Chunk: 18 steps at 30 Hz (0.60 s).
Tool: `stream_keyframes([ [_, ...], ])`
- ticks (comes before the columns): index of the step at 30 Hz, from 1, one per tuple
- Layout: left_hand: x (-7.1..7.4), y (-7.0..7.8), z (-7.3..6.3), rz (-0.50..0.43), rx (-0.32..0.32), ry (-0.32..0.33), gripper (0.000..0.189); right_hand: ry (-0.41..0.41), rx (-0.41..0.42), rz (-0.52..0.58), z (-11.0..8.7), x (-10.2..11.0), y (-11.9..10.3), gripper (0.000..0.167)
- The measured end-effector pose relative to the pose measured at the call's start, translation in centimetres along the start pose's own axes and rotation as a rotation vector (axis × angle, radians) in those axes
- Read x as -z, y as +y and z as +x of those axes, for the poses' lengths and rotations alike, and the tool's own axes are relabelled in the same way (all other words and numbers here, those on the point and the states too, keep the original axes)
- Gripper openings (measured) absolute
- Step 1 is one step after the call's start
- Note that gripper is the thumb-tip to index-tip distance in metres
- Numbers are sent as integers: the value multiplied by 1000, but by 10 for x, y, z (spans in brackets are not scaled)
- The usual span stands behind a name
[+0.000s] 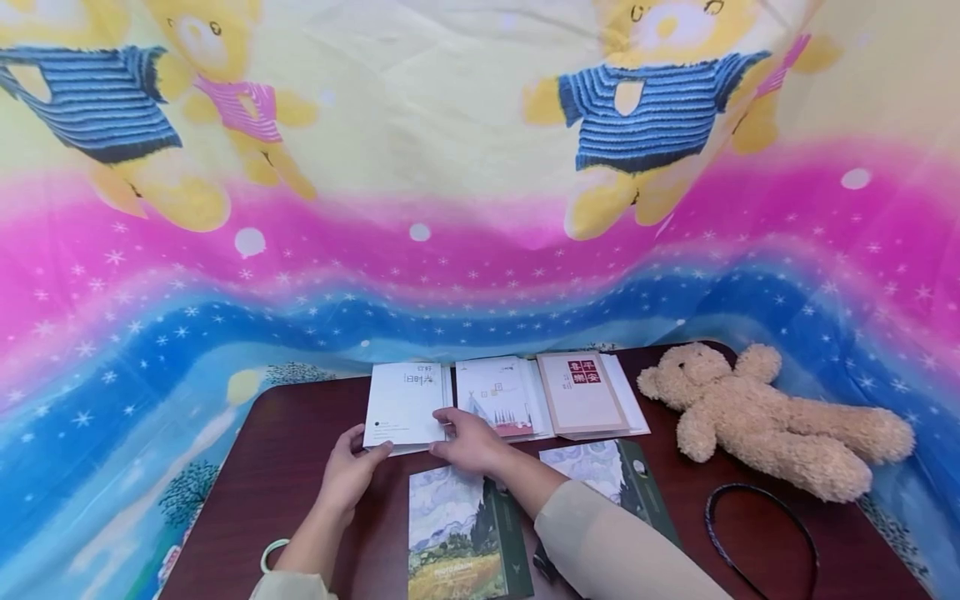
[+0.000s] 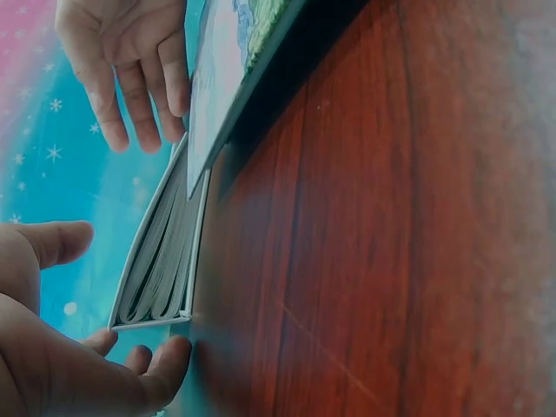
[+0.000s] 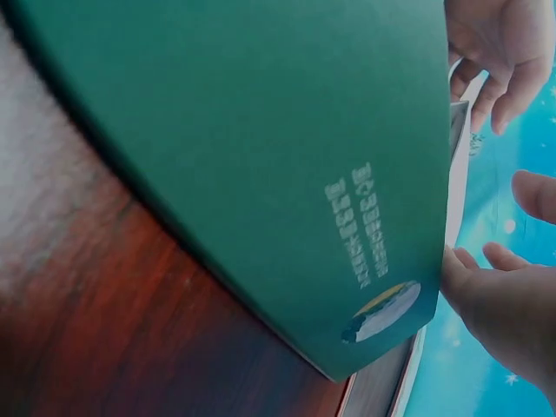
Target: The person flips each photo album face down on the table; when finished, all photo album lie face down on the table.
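Observation:
A thick white book (image 1: 401, 400) lies at the back left of the dark wooden table. At its lower left corner is my left hand (image 1: 347, 471), its fingertips touching the book's side and its thumb held apart in the left wrist view. My right hand (image 1: 474, 442) is over the book's right edge, with fingers extended and spread in the left wrist view. The page ends (image 2: 161, 269) of the book face the left wrist camera. To the right lie a white book with a tent drawing (image 1: 491, 400) and a beige-covered book (image 1: 581, 396).
In front lies a green-spined album with a landscape cover (image 1: 453, 533); a similar album (image 1: 592, 467) is partly behind my right sleeve. A teddy bear (image 1: 780, 421) and a dark cord loop (image 1: 813, 550) lie on the right. A patterned cloth (image 1: 450, 275) hangs behind the table.

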<state>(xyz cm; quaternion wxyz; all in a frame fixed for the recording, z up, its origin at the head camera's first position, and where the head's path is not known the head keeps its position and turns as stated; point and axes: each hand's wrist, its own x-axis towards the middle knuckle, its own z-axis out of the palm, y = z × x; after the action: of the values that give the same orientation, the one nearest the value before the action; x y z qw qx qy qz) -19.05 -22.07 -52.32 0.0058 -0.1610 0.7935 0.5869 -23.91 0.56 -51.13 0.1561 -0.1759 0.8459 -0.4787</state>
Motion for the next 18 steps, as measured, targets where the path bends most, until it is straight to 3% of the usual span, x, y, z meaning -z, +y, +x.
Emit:
stream_keyframes([
  [8,-2,-1,7,-11,45,2,83,-13,-19,-21,5,-5,-4,59],
  [18,-4,-4,13,-33,55,12,77,-10,-45,4,6,-3,-4,60],
])
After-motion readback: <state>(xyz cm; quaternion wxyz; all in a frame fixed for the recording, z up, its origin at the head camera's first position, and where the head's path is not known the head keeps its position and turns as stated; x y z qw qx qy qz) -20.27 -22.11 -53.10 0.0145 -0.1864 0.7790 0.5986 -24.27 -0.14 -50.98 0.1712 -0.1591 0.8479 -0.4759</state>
